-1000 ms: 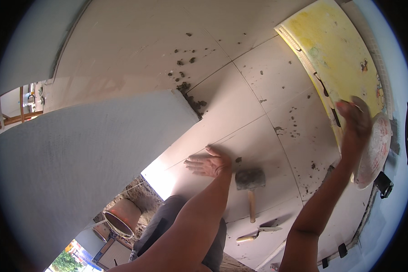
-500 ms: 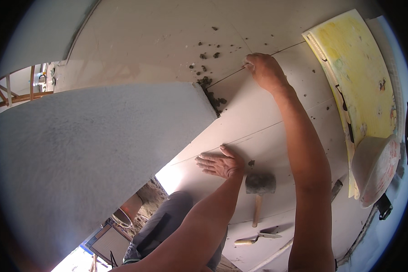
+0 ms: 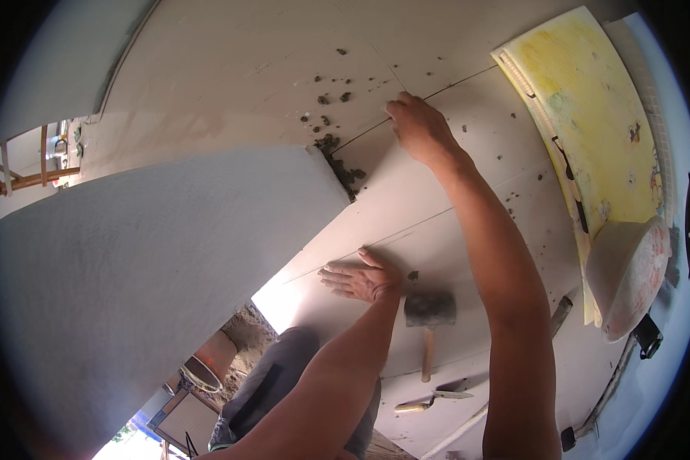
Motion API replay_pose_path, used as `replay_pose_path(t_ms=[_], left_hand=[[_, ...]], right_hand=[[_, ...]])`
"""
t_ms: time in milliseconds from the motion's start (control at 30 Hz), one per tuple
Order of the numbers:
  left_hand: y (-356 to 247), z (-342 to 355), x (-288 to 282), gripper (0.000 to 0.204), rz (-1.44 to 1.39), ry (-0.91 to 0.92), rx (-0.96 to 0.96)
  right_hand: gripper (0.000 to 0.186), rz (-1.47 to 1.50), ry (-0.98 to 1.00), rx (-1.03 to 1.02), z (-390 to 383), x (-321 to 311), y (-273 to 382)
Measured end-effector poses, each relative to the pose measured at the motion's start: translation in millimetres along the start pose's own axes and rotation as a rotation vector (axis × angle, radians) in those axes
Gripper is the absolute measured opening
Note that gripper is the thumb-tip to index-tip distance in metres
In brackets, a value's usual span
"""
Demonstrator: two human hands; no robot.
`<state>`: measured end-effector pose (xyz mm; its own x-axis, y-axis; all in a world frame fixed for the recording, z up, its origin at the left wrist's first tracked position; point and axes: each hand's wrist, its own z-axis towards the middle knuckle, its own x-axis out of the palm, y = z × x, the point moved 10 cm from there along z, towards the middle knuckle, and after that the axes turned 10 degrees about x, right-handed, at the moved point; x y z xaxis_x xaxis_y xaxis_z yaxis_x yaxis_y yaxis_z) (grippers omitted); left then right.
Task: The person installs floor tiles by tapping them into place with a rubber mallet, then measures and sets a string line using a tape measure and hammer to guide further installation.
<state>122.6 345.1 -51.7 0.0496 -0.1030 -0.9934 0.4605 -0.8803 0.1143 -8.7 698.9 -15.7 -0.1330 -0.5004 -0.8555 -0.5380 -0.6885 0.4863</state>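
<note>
Beneath the left hand's spread fingers lay a floor tile; right of them, a mallet. Left of these, a grey wall blocked the view. Beside the right hand's curled fingers lay dark crumbs; whether those fingers pinched anything could not be told.

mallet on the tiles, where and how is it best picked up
Probably by its wooden handle, from the person's own side: the handle is slim, uncovered and points back toward them, while the dark head, broad and blocky, lies farther away on the tiles.
</note>
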Motion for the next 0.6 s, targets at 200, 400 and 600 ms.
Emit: replay_pose_path(t_ms=[200, 400, 600], left_hand=[[-5.8, -1.0, 9.1, 0.094, -0.011, 0.064, 0.06], [-7.6, 0.2, 10.2, 0.094, -0.014, 0.105, 0.095], [-11.3, 1.8, 25.4, 0.093, -0.029, 0.148, 0.162]], right_hand=[[0.018, 0.488, -0.4, 0.421, -130.6, -92.0, -99.6], [0.034, 0.21, -0.914, 0.859, -355.4, -249.6, -145.9], [0.034, 0.21, -0.292, 1.24, -431.0, -271.6, -359.5]])
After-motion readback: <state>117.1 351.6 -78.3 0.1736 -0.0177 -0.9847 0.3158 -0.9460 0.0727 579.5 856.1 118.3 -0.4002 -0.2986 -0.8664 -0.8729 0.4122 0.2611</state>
